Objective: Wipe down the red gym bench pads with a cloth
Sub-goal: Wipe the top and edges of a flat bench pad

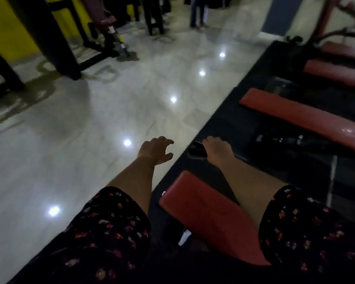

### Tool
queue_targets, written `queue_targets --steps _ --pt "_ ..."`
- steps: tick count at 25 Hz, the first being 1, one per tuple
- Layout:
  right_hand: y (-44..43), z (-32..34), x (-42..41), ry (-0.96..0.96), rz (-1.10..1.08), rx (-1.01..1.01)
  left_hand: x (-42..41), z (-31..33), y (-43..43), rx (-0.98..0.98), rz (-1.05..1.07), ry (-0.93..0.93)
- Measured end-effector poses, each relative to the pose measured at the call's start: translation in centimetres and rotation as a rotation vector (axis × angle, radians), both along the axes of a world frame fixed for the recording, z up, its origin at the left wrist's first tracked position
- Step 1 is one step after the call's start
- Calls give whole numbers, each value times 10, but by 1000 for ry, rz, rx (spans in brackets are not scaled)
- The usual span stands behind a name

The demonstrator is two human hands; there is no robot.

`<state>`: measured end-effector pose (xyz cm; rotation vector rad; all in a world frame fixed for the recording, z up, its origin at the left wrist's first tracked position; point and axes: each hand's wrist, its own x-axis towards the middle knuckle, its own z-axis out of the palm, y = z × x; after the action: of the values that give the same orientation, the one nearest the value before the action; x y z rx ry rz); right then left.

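A red bench pad lies just below me, between my two forearms. Beyond it, more red pads run off to the right: a long one, then another farther back. My left hand hovers over the floor's edge with fingers spread and nothing in it. My right hand reaches past the near pad and rests against a dark object on the black mat; the object could be a dark cloth, but it is too dim to tell. Whether the fingers grip it is hidden.
A black rubber mat lies under the benches. Shiny pale floor tiles fill the left. Black and yellow machines stand at the far left. Another person's hand holds a tool there, and someone's legs stand at the back.
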<state>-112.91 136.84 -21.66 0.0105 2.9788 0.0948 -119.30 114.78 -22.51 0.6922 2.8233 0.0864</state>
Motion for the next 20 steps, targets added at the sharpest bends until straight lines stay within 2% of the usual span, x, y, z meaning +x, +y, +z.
queue_targets --steps 5,8,16,20 --pt "22 6 62 32 -395 82 -15 2 60 93 -339 -67" --pt "19 5 120 58 -619 66 6 4 99 49 -595 -81" --pt "20 16 301 100 -1160 66 149 13 196 61 -1139 -18" --pt "15 15 376 128 -1335 32 216 16 228 67 -1288 -33"
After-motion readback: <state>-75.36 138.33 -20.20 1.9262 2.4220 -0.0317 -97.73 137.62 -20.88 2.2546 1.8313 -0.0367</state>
